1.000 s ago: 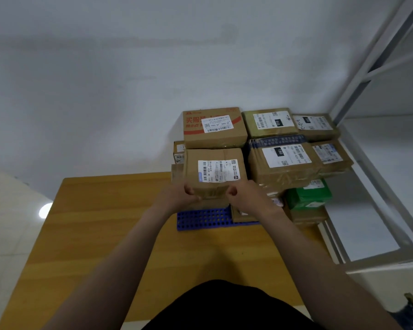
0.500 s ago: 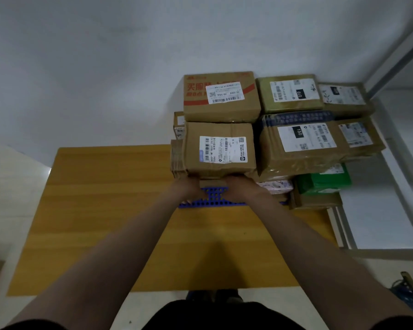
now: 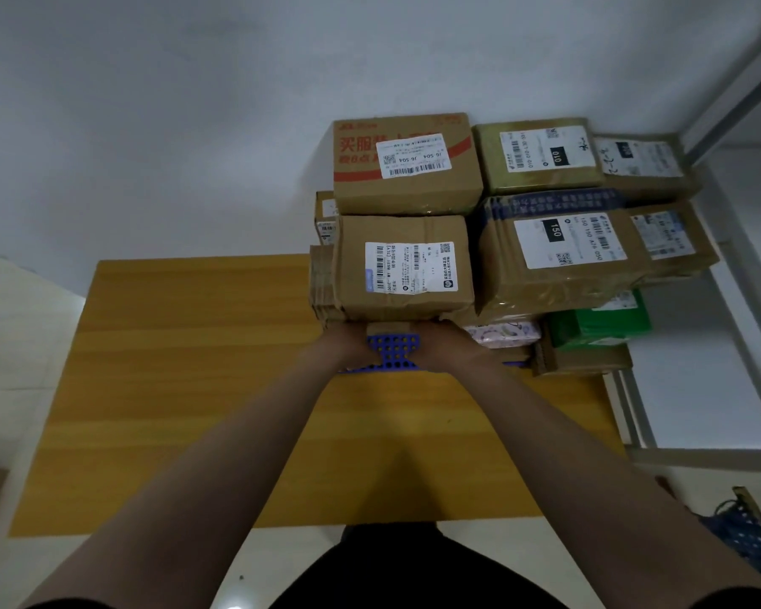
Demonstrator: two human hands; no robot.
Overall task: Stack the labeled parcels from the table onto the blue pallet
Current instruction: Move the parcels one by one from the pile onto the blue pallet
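Two hands, left hand [image 3: 348,345] & right hand [image 3: 447,347], meet the front-bottom edge of 1 labeled parcel [image 3: 405,265] stacked on 1 blue pallet [image 3: 394,351], fingers hidden so grip can't be told; 5 other boxes [image 3: 541,156] share the top layer, w/ open tabletop [image 3: 194,389] left & front.

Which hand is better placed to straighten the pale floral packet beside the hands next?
Likely the right hand: it lies next to the pale floral packet, while the left hand lies farther left.

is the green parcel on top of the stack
No, the green parcel sits low in the pile, underneath the brown parcel with the 150 label.
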